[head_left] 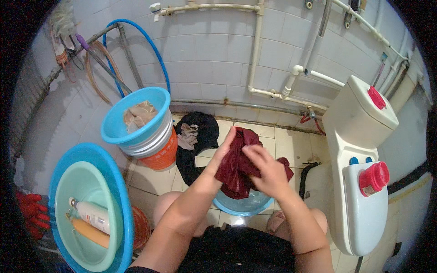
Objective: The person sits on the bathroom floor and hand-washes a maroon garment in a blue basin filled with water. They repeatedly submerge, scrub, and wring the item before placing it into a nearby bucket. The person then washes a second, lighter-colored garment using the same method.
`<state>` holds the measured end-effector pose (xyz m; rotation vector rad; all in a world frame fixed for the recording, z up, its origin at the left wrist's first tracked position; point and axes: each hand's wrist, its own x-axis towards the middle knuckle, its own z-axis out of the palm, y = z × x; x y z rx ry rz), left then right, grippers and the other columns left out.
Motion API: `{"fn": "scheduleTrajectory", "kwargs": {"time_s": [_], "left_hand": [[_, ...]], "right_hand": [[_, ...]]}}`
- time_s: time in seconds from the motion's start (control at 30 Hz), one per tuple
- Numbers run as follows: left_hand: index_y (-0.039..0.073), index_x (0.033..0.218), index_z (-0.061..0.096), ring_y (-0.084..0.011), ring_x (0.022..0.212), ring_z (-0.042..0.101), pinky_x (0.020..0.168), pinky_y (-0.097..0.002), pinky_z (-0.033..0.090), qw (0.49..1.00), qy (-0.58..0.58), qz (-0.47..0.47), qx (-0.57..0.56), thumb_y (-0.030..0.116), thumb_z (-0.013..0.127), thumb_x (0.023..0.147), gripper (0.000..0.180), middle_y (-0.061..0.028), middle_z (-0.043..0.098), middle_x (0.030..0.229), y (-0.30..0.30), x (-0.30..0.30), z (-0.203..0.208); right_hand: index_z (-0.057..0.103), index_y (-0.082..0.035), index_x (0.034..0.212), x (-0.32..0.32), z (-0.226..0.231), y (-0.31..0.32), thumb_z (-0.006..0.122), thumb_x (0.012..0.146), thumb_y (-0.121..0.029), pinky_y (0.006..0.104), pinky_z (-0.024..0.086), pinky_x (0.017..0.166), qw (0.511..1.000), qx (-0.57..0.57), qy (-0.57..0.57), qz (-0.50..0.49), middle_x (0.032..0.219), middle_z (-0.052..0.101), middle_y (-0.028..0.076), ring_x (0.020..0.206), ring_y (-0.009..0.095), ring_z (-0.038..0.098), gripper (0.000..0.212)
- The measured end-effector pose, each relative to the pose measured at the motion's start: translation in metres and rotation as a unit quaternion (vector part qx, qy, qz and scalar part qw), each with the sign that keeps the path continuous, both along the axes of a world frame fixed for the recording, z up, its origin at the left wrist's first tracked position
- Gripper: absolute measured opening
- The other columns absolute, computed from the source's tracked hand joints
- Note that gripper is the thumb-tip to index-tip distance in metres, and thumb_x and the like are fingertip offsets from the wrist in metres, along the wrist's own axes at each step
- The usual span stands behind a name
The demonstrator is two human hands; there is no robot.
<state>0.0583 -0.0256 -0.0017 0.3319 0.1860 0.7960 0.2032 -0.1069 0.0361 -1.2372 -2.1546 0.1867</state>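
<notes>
A dark red wet-looking cloth (pixel 234 170), bunched and wrinkled, hangs from my two hands over a light blue basin (pixel 246 209) on the floor. My left hand (pixel 225 150) is along the cloth's left side, its fingers pointing up and partly hidden by the fabric. Across the front of the cloth lies my right hand (pixel 268 170), with the fabric between its thumb and slightly parted fingers. One end of the cloth sticks out past the right hand. Water shows in the basin under it.
Black clothing (pixel 200 129) with a greyish cloth (pixel 187 136) lies on the tiles. Left are stacked buckets (pixel 159 152) under a blue basin (pixel 109 129), and a green basin (pixel 86 170) holding bottles. A toilet (pixel 368 214) bearing a red jar (pixel 374 178) stands right.
</notes>
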Motion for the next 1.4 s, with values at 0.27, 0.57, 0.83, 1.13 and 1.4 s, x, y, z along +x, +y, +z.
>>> {"fn": "scheduleTrajectory", "kwargs": {"time_s": [0.27, 0.57, 0.83, 1.13, 1.4], "left_hand": [[0.013, 0.071, 0.05, -0.0155, 0.062, 0.053, 0.06, -0.0301, 0.044, 0.997, -0.054, 0.055, 0.004, 0.037, 0.038, 0.089, 0.032, -0.0032, 0.051, 0.064, -0.011, 0.031, -0.043], [0.002, 0.099, 0.059, -0.0244, 0.087, 0.061, 0.081, -0.0364, 0.048, 0.994, 0.104, 0.038, 0.009, 0.034, 0.042, 0.088, 0.038, -0.0117, 0.064, 0.094, -0.006, 0.001, 0.015], [0.003, 0.099, 0.053, -0.0241, 0.081, 0.06, 0.078, -0.0377, 0.048, 0.996, 0.071, 0.007, 0.05, 0.027, 0.05, 0.082, 0.029, -0.011, 0.061, 0.089, -0.014, 0.004, 0.012], [0.007, 0.098, 0.055, -0.0211, 0.083, 0.06, 0.078, -0.0372, 0.049, 0.945, 0.248, 0.154, 0.145, 0.023, 0.057, 0.083, 0.022, -0.0068, 0.061, 0.09, 0.036, -0.055, 0.004], [0.011, 0.096, 0.06, -0.0192, 0.085, 0.059, 0.078, -0.0352, 0.046, 0.955, 0.258, 0.145, -0.004, 0.033, 0.053, 0.087, 0.025, -0.0039, 0.063, 0.09, 0.031, -0.037, -0.039]], "right_hand": [[0.057, -0.006, 0.069, -0.037, -0.036, 0.026, 0.065, 0.076, -0.026, 0.0343, 0.046, 0.055, 0.974, 0.059, 0.138, -0.173, 0.067, 0.057, 0.009, 0.061, 0.027, 0.058, 0.023], [0.036, -0.008, 0.133, 0.053, -0.039, 0.055, 0.053, 0.078, -0.011, 0.0317, 0.041, 0.089, 0.799, -0.31, 0.509, -0.072, 0.129, 0.047, 0.014, 0.114, 0.025, 0.049, 0.058], [0.016, -0.004, 0.14, 0.031, -0.049, 0.039, 0.081, 0.062, -0.024, 0.0352, 0.025, 0.107, 0.793, -0.496, 0.29, 0.201, 0.139, 0.032, 0.013, 0.127, 0.024, 0.032, 0.104], [0.058, -0.002, 0.106, 0.023, -0.057, 0.039, 0.066, 0.068, -0.021, 0.0322, 0.046, 0.08, 0.886, -0.397, 0.227, -0.071, 0.095, 0.064, 0.014, 0.088, 0.021, 0.061, 0.043], [0.042, -0.008, 0.13, 0.001, -0.023, 0.026, 0.069, 0.062, 0.003, 0.0302, 0.043, 0.089, 0.953, -0.125, 0.274, -0.041, 0.106, 0.055, 0.009, 0.097, 0.021, 0.056, 0.073]]}}
